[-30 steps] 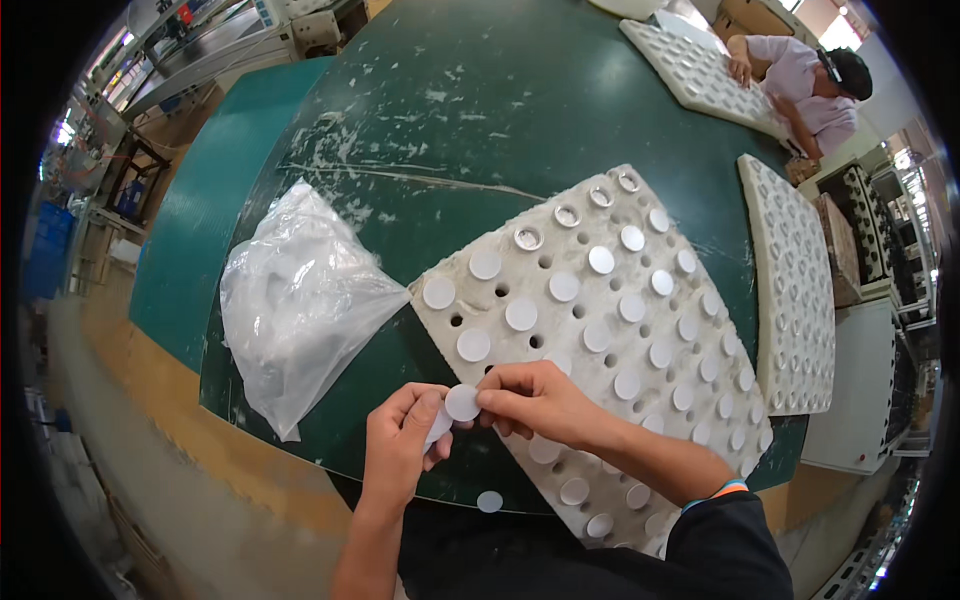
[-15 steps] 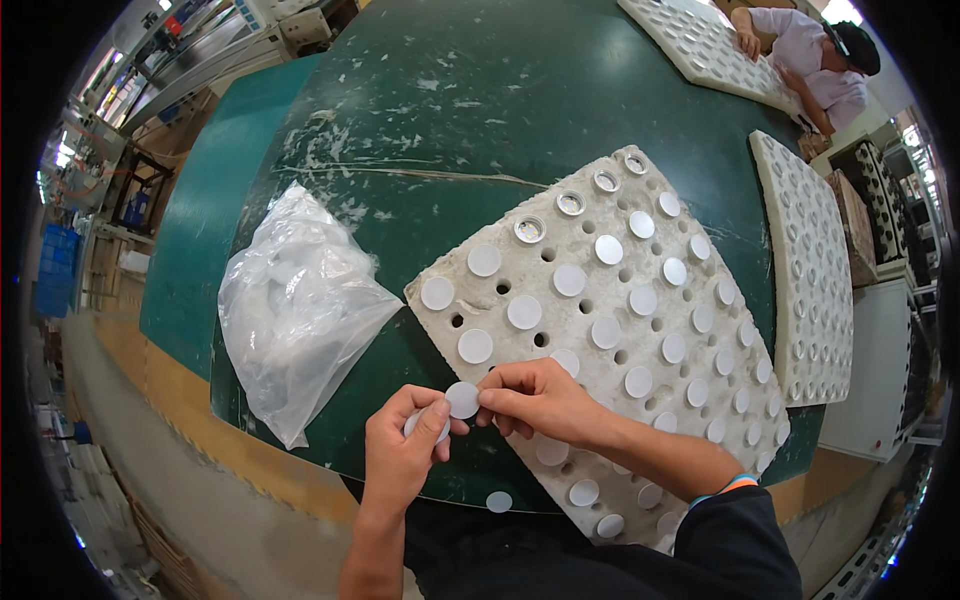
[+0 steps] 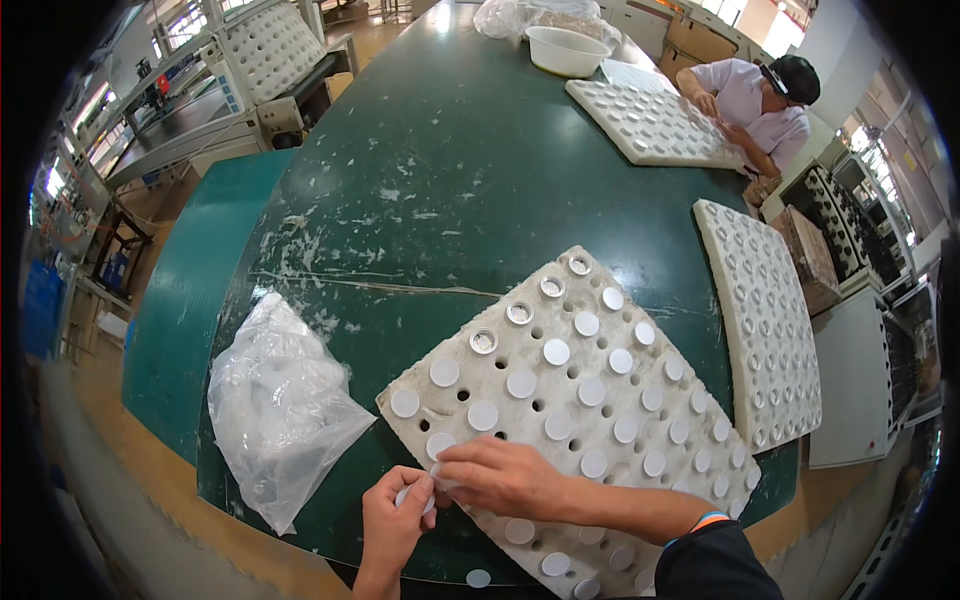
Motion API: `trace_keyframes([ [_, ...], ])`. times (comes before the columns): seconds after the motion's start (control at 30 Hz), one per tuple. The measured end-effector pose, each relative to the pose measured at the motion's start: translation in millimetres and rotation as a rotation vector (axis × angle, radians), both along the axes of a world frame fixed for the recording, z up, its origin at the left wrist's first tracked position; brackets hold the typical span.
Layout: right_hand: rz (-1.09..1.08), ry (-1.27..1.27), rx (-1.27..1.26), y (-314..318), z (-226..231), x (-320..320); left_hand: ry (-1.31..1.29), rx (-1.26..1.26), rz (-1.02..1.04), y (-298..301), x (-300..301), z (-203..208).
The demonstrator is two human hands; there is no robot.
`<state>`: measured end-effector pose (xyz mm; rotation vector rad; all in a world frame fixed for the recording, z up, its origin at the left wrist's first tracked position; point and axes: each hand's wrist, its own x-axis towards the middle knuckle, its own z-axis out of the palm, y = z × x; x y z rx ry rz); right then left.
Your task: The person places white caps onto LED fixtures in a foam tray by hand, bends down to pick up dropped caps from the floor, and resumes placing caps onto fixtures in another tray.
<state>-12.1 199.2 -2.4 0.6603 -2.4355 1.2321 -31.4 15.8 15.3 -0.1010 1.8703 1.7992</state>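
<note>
Here, the left fingers (image 3: 419, 487) pinch a white disc (image 3: 403, 497), probably light, slippery, best held by its rim; the right fingers (image 3: 480, 464) bunch narrowly, contents unclear.

Right hand (image 3: 510, 482) hides most of whatever sits at its fingertips, possibly a disc; left hand (image 3: 388, 520) partly covers a white disc (image 3: 403, 496). Right forearm (image 3: 640, 508) and black sleeve (image 3: 715, 568) block part of the pale board (image 3: 548, 385). Plastic bag (image 3: 280, 410): contents obscured by folds; left forearm (image 3: 377, 583) cut by lower edge.
</note>
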Motion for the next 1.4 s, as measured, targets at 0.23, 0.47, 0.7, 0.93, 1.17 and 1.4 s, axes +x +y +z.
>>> trace_keyframes([
  [0.23, -0.401, 0.041, 0.101, 63, -11, -65, -0.349, 0.444, 0.174, 0, -15, 3],
  [0.47, -0.437, -0.028, 0.167, 72, -33, -82, -0.334, 0.395, 0.101, -3, -14, -2],
  [0.7, -0.416, 0.021, 0.182, 71, -38, -86, -0.299, 0.343, 0.1, -3, -15, -3],
  [0.93, -0.414, 0.03, 0.217, 73, -36, -85, -0.291, 0.311, 0.095, -4, -14, -5],
  [1.17, -0.434, 0.087, 0.261, 70, -37, -85, -0.29, 0.302, 0.108, -5, -11, -5],
  [1.4, -0.436, 0.054, 0.38, 72, -26, -76, -0.23, 0.236, 0.107, -8, -10, -2],
])
